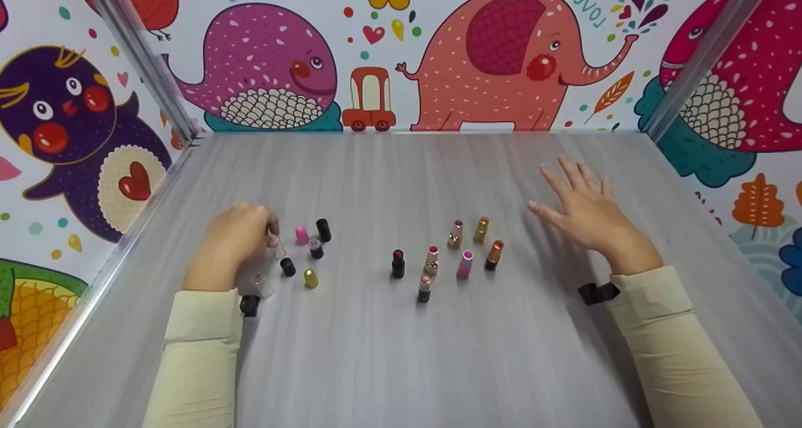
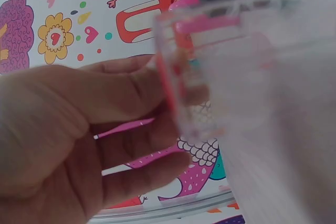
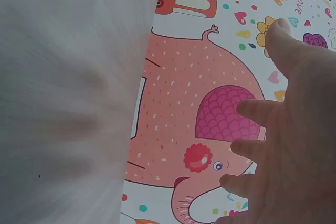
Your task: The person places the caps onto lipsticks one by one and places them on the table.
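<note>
My left hand (image 1: 235, 237) pinches a clear plastic cap (image 1: 279, 249) with its thumb and fingers, low over the table's left side. A second clear cap (image 1: 263, 286) lies beside the wrist. In the left wrist view, blurred clear plastic (image 2: 231, 72) partly covers the fingertips. Around that hand stand a pink cap (image 1: 301, 235), a tall black cap (image 1: 323, 230), a dark cap with a clear top (image 1: 316, 247), a short black cap (image 1: 287, 266) and a gold cap (image 1: 311, 278). My right hand (image 1: 579, 212) is spread, holding nothing, right of the uncapped lipsticks.
Several uncapped lipsticks stand mid-table, among them a black one (image 1: 398, 264), a magenta one (image 1: 464, 265), a gold one (image 1: 481, 230) and an orange-topped one (image 1: 494, 255). Cartoon-printed panels (image 1: 376, 46) border the grey table (image 1: 351, 365) at back and sides.
</note>
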### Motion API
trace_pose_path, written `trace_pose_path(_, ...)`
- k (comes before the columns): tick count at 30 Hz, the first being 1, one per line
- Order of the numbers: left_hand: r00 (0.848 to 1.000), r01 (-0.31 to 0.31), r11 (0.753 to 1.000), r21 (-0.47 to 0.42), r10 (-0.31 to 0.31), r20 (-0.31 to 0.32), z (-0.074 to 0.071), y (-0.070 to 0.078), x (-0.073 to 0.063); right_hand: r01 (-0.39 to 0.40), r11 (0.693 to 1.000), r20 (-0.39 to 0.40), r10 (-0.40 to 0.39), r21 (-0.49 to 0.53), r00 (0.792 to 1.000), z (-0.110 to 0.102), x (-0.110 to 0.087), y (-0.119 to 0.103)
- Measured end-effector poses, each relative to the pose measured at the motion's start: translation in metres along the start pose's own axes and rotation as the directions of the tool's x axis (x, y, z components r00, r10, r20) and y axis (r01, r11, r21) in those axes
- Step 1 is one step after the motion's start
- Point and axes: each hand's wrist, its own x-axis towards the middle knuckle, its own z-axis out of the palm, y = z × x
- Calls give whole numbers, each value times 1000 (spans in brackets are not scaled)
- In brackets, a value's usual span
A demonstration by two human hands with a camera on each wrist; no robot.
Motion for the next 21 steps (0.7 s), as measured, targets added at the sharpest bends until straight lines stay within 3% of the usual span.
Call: trace_pose_path(21, 1000, -5, 1000, -20, 5, -3, 0, 0, 0, 186, 982, -42, -185, 31, 982, 17, -8, -57)
